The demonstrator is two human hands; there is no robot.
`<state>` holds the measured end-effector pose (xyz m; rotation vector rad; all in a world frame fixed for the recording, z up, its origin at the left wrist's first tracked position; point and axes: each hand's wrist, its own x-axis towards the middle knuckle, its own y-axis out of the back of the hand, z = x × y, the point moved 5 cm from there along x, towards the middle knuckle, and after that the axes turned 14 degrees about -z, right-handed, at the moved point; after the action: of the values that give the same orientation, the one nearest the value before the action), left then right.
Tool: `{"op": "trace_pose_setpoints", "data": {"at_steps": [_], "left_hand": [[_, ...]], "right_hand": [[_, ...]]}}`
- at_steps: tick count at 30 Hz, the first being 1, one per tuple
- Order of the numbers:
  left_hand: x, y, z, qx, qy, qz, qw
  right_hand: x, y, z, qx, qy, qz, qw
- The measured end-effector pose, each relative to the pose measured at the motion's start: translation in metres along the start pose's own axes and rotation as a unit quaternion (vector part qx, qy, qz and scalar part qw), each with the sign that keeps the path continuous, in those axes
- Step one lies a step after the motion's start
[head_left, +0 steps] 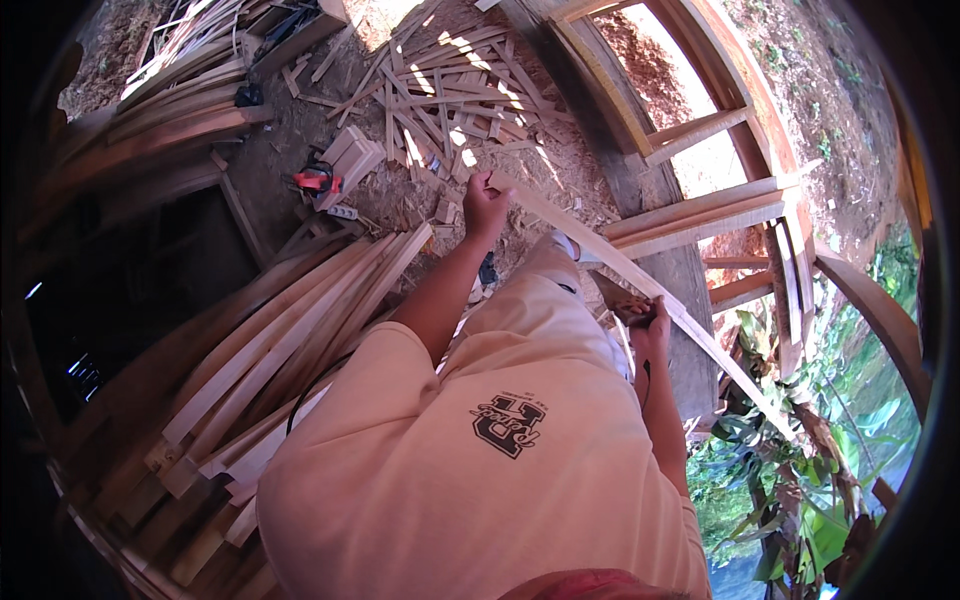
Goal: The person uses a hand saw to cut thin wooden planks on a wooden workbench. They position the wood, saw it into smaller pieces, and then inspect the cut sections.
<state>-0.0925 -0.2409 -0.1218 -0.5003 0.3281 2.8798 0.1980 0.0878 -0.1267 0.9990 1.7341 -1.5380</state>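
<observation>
A long, thin wooden strip (590,240) slants across in front of me, from upper middle down to the right. My left hand (487,207) is closed on its far left end, thumb and fingers pinching it. Farther along, my right hand (650,325) grips the same strip near its middle. Beyond my right hand the strip runs on past a dark, wide board (690,350), toward some leaves. Part of the right hand's fingers is hidden by the strip.
Long planks (310,320) are stacked at my left. A red power tool (317,180) lies by stacked wood blocks (352,160), near a power strip (343,212). Offcuts (460,90) litter the sawdust-covered ground ahead. A wooden frame (700,215) stands at right, with plants (820,530) beyond.
</observation>
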Motion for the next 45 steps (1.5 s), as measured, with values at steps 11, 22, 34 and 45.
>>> {"op": "trace_pose_setpoints", "data": {"at_steps": [11, 22, 34, 45], "left_hand": [[-0.01, -0.011, 0.002, -0.049, -0.008, 0.029, 0.998], [-0.009, -0.005, 0.009, -0.011, 0.001, 0.012, 1.0], [0.009, 0.015, -0.014, 0.007, 0.031, -0.026, 0.999], [0.035, 0.024, 0.0, 0.037, 0.074, -0.064, 0.995]], "right_hand": [[0.011, 0.027, -0.014, -0.087, -0.064, -0.004, 0.994], [0.0, 0.009, -0.01, -0.116, -0.04, -0.016, 0.992], [0.019, 0.024, 0.005, -0.073, 0.016, -0.012, 0.997], [0.027, 0.02, 0.027, -0.064, 0.143, 0.07, 0.985]]}}
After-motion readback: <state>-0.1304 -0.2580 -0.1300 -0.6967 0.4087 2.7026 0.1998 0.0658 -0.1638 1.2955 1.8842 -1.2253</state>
